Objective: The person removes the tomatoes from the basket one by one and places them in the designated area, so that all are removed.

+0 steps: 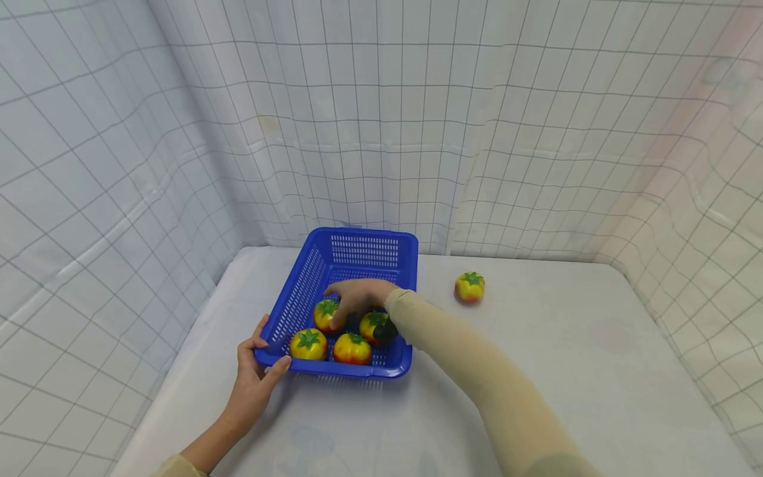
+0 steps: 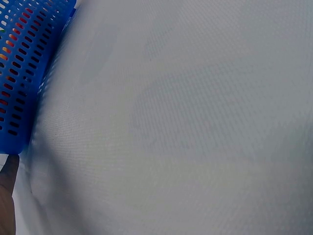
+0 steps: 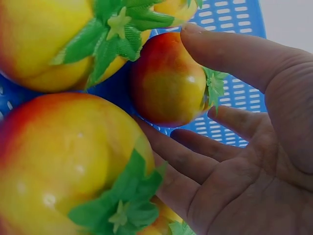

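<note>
A blue plastic basket (image 1: pixel 357 371) with slotted walls stands on the white table, several yellow-red toy tomatoes with green leafy tops in its near half. At its near left corner my left hand (image 1: pixel 253 391) grips the rim, thumb on the front edge and fingers at the left side. One fingertip (image 2: pixel 11 169) meets the basket corner in the left wrist view. Inside the basket is my right hand (image 1: pixel 360 295), thumb and loosely extended fingers spread about one toy tomato (image 3: pixel 168 83). Two larger-looking tomatoes fill the left of the right wrist view.
One more toy tomato (image 1: pixel 469 287) lies on the table (image 1: pixel 566 344) to the right of the basket. White cloth walls (image 1: pixel 381 119) with a dark grid stand behind and at both sides. A small dark device (image 1: pixel 384 330) sits at my right wrist.
</note>
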Motion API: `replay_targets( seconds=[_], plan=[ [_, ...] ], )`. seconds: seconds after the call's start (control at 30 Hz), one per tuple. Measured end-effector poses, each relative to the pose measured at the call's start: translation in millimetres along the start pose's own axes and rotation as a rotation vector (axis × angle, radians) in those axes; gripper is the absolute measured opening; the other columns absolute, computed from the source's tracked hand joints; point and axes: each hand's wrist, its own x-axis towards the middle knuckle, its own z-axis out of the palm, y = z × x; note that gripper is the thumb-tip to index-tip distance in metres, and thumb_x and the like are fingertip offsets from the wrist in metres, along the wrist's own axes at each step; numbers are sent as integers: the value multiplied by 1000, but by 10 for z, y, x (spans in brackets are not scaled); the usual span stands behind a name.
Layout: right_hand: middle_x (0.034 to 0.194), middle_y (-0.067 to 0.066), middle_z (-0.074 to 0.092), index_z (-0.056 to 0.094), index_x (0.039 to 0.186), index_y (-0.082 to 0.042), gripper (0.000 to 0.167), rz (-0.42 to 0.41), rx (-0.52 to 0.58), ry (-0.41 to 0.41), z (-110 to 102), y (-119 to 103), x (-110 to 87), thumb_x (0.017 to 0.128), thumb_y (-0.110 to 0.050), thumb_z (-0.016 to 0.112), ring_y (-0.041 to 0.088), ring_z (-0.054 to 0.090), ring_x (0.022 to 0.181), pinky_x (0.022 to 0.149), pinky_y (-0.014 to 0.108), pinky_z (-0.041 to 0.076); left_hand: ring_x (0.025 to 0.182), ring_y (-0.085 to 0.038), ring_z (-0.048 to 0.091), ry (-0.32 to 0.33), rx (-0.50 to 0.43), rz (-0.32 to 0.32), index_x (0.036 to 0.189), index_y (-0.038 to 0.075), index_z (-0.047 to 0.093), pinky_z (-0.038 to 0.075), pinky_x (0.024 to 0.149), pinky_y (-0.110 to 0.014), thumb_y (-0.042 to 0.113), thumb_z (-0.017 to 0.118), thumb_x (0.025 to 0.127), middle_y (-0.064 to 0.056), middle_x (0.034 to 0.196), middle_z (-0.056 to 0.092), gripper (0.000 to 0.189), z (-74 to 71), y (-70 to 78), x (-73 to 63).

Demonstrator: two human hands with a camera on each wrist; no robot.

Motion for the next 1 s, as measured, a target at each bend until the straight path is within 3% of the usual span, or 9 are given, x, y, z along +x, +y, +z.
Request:
replay_targets(
  seconds=[0.37,1.0],
  plan=[
    [136,6,55,43,153,-23,78,4,-13,-7,18,19,34,86,-26,83,23,57,114,104,48,47,153,-41,8,0,47,-4,121,15,19,35,100,-8,10,57,105,3,172,5,42,-2,-8,5],
    [128,5,58,46,151,-22,73,0,35,-14,26,46,73,87,-23,83,22,61,106,102,47,49,153,-42,8,3,39,-12,122,13,18,36,98,-8,9,56,105,3,172,5,42,10,1,-1]
  ],
)
